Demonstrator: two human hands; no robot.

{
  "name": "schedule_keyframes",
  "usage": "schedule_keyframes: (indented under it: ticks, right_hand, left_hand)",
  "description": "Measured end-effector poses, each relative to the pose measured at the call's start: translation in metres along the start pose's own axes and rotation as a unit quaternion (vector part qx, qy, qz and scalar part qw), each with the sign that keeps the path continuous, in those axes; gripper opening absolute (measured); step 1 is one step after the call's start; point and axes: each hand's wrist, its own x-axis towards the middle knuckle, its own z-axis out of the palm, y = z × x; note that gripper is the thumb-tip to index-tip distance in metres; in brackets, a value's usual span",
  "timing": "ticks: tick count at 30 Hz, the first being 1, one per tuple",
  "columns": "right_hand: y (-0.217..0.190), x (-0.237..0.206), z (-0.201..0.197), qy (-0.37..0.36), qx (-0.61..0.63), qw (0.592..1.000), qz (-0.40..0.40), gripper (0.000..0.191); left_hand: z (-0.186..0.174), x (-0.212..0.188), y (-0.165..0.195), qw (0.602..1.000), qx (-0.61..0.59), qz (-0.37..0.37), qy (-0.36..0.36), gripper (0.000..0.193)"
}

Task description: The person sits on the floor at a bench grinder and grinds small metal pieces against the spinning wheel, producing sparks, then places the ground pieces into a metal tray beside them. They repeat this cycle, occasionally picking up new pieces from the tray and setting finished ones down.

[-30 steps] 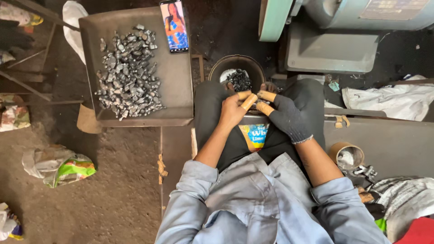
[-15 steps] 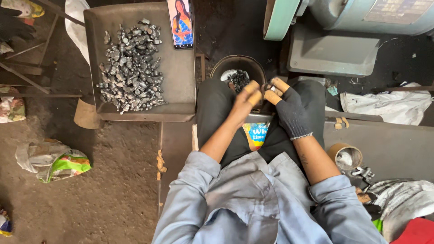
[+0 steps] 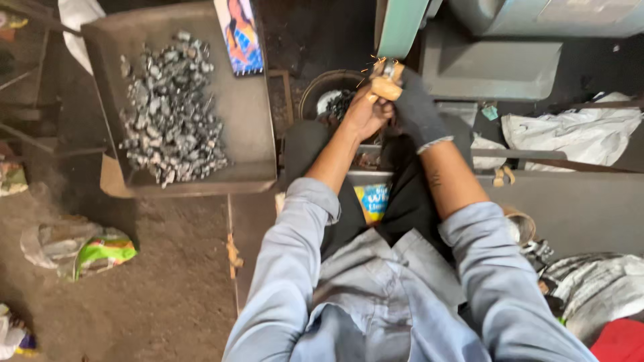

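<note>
I sit with both arms stretched forward. My left hand point(image 3: 365, 110), bare with tape on the fingers, and my right hand point(image 3: 410, 107), in a dark glove with taped fingertips, press a small metal piece point(image 3: 388, 69) together against the green grinding wheel guard point(image 3: 400, 27). Orange sparks point(image 3: 367, 67) fly off at the contact. Just beneath my hands stands a round dark bowl point(image 3: 315, 90) with small metal parts in it. To my left a metal tray point(image 3: 255, 127) carries a heap of grey metal pieces point(image 3: 168, 110).
A phone point(image 3: 240, 35) with a lit screen leans at the tray's far corner. The grey machine body point(image 3: 493, 60) fills the upper right. A small printed tub point(image 3: 371, 198) sits between my knees. White sacks point(image 3: 570, 131) lie right, crumpled bags point(image 3: 80, 245) on the dirt floor left.
Both hands have moved up and forward from over my lap to the grinding wheel, carrying the small piece. Sparks now show where there were none.
</note>
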Motion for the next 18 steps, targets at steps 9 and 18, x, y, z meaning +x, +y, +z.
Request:
schedule_keyframes:
  ticks: [9, 18]
  right_hand:
    - [-0.019, 0.015, 0.016, 0.045, -0.039, 0.997, 0.056, 0.032]
    - [-0.044, -0.075, 0.005, 0.084, -0.542, 0.729, -0.409, 0.053]
  left_hand:
    - [-0.018, 0.014, 0.000, 0.999, 0.044, 0.027, 0.000, 0.020]
    - [0.021, -0.078, 0.046, 0.699, 0.677, 0.228, -0.041, 0.022]
